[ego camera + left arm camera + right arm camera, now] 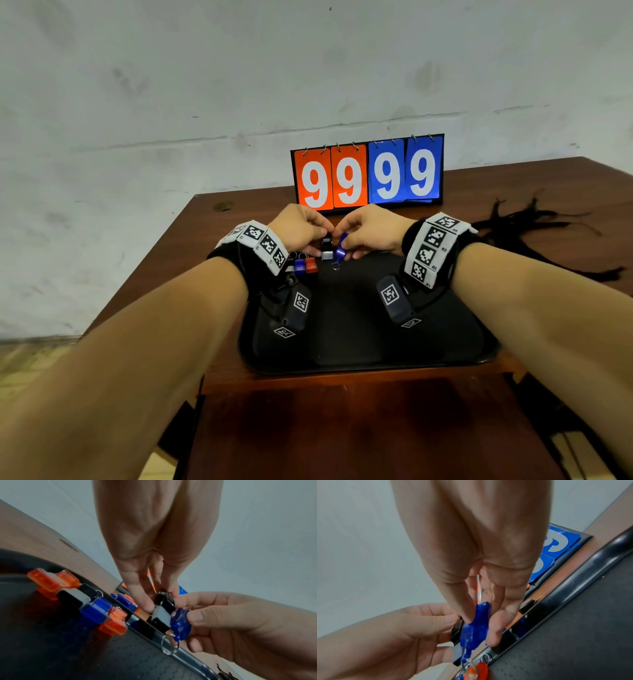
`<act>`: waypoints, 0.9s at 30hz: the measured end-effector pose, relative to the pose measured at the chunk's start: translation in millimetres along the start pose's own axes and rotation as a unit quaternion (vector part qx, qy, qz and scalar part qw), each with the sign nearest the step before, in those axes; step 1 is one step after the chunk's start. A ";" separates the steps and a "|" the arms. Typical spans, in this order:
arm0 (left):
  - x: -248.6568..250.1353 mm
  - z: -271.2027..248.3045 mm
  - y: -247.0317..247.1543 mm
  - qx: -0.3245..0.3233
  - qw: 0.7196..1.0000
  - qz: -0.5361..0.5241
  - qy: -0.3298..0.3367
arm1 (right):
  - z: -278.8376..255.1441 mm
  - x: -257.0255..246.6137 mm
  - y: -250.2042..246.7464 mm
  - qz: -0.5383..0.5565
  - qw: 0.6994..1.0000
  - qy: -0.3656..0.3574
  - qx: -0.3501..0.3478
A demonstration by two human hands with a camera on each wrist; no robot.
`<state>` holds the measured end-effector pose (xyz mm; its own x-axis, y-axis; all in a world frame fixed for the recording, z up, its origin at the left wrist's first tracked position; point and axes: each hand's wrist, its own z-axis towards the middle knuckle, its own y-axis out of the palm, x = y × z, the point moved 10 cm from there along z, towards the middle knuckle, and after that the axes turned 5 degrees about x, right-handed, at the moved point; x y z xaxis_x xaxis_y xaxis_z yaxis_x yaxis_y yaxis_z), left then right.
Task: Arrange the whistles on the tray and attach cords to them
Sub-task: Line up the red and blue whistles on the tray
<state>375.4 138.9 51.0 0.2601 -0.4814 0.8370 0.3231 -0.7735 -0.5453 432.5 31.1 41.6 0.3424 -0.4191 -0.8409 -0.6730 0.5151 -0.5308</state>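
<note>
**A:** Over the far rim of the black tray (370,365), both hands meet. Head view hides most of it; the wristbands and wrist cameras cover the tray's far corners. What do the wrist views give?

**B:** Left hand (154,566) pinches a black whistle (163,614) with a grey face, fingertips on its upper end. Right hand (481,574) pinches a blue whistle (474,630) between thumb and fingers, a split ring (169,644) hanging from its lower end. The two whistles are touching or nearly so; cannot tell which.

**A:** Held above the tray or resting on it?

**B:** Hard to say. They sit just over the far rim; contact with it is hidden by the fingers.

**A:** The rest of the whistles?

**B:** A row on the tray along the far edge, left of the hands: an orange whistle (49,581) at the end, then black-and-grey, blue, and another orange one, packed touching. More lie just beyond the rim on the brown table (342,428), partly hidden behind the left fingers. Count unclear.

**A:** Cords?

**B:** A dark tangle of cords (534,222) lies on the table right of the right wrist, well apart from the tray. Strands run out of frame.

**A:** Behind the hands?

**B:** A flip scoreboard (368,173) stands upright, reading 99 orange, 99 blue; its base is blocked by the knuckles. Stained white wall behind.
</note>
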 end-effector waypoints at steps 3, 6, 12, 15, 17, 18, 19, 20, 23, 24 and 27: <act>-0.5 0.0 1.7 -0.014 1.000 0.004 0.009 | 1.6 2.2 -1.4 0.007 1.000 0.007 0.000; 2.5 2.8 1.0 -0.002 0.995 0.088 0.046 | 0.2 5.5 -3.1 0.005 1.000 0.021 -0.007; 2.3 8.7 10.8 -0.015 0.975 0.210 0.075 | -1.2 24.6 -14.0 -0.028 0.996 0.083 0.023; -1.1 9.7 16.7 -0.026 0.969 0.234 0.079 | 3.5 32.8 -21.4 -0.120 0.988 0.088 0.048; -2.2 10.6 19.1 -0.028 0.966 0.241 0.085 | 5.7 37.1 -21.2 -0.155 0.982 0.100 0.051; -2.5 11.4 20.0 -0.028 0.965 0.244 0.088 | 7.1 40.4 -19.2 -0.157 0.980 0.114 0.048; -2.6 12.0 20.9 -0.028 0.964 0.248 0.091 | 8.2 43.5 -17.1 -0.150 0.979 0.127 0.044; -2.5 12.3 21.9 -0.028 0.963 0.253 0.094 | 9.1 45.6 -15.3 -0.141 0.980 0.137 0.043; -1.3 12.7 25.1 -0.029 0.959 0.264 0.102 | 11.2 48.2 -13.1 -0.122 0.980 0.150 0.049; -1.0 12.7 25.8 -0.029 0.958 0.267 0.104 | 11.4 48.8 -13.4 -0.124 0.979 0.152 0.052; -2.9 12.9 27.9 -0.030 0.955 0.276 0.104 | 9.6 46.5 -18.4 -0.183 0.970 0.147 0.058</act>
<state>395.4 124.0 32.7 0.1880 -0.8894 0.4167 0.1351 -0.3968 -0.9079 467.2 9.3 11.2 0.3306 -0.7760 -0.5371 -0.4581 0.3656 -0.8102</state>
